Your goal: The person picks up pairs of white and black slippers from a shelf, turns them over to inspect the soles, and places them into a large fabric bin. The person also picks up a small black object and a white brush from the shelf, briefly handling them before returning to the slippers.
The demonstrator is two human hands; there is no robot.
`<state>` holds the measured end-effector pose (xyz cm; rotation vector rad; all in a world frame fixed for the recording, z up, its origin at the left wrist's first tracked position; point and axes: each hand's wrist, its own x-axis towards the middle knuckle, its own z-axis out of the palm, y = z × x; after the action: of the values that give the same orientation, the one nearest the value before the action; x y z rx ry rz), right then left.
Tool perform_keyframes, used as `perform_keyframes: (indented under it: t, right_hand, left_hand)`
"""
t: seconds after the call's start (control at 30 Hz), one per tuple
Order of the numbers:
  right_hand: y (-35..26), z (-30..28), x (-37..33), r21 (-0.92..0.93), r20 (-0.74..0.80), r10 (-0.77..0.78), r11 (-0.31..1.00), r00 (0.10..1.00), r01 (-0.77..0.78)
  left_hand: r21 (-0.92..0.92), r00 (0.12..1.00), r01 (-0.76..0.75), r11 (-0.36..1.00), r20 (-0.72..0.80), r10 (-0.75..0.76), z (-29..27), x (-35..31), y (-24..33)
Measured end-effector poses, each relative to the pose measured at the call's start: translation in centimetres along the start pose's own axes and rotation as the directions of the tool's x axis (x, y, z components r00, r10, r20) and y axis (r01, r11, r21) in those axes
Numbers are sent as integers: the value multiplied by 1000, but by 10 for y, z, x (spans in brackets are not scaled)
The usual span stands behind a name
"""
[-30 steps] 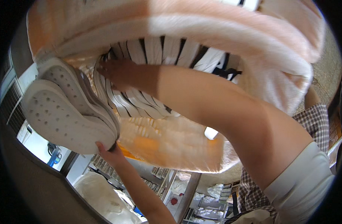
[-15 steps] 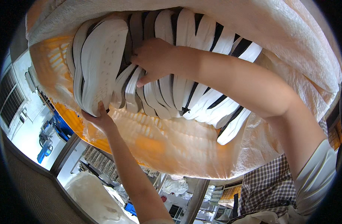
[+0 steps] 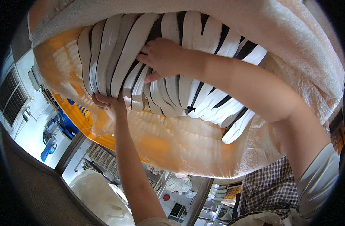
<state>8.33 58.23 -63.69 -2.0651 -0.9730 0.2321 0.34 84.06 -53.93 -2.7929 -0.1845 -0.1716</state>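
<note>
- Left hand (image 3: 110, 105): fingers and thumb curl around the lower ends of the leftmost white soles (image 3: 121, 52), grasping them as a bunch.
- Right hand (image 3: 163, 58): fingers spread and loosely bent, tips in the dark gap beside the grasped bunch; thumb lower, touching the soles below. Not clenched; no single sole held.
- Main thing: white soles with black edges and dark gaps, stood on edge in a packed row. Row runs from just above the left fingers, under the right fingers, then off to the right beneath the right forearm.
- Black knotted tie (image 3: 191, 109): on the row, below and right of the right fingers.
- Pale cloth (image 3: 281, 41): thick folds above and right of both hands, also spread below the row.
- Orange basket (image 3: 99, 138): rim shows below and left of the left fingers, under the cloth.
- Blue tool (image 3: 48, 148): well left of and below the left fingers.
- White bag (image 3: 99, 197): well below the left fingers, left of the forearm.
- Checked garment (image 3: 270, 184): well below and right of the right fingers.
- Barred window (image 3: 14, 98): far left of the left fingers.
</note>
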Motion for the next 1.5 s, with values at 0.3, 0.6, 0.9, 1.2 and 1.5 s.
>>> perform_keyframes:
  t: [0.3, 0.6, 0.9, 1.2, 1.5]
  right_hand:
    - [-43, -6, -26, -95, 128, 179, 981, 976, -167]
    - [-174, -133, -103, 369, -185, -189, 896, 964, 247]
    - [-62, -341, -449, 301, 529, 266, 829, 806, -471]
    - [-41, -523, -703, 92, 12, 885, 462, 465, -882]
    - [-20, -685, -692, 8, -117, 904, 416, 412, -909]
  left_hand:
    - [192, 978, 47, 980, 190, -84, -17, 43, 31]
    - [34, 938, 219, 975, 268, -220, -64, 49, 71]
    - [-411, 869, -157, 898, 375, 323, -256, -150, 334]
    - [-758, 720, -299, 579, 219, 659, -551, -76, 555]
    - [-930, 969, -217, 296, -169, 178, -749, 96, 552]
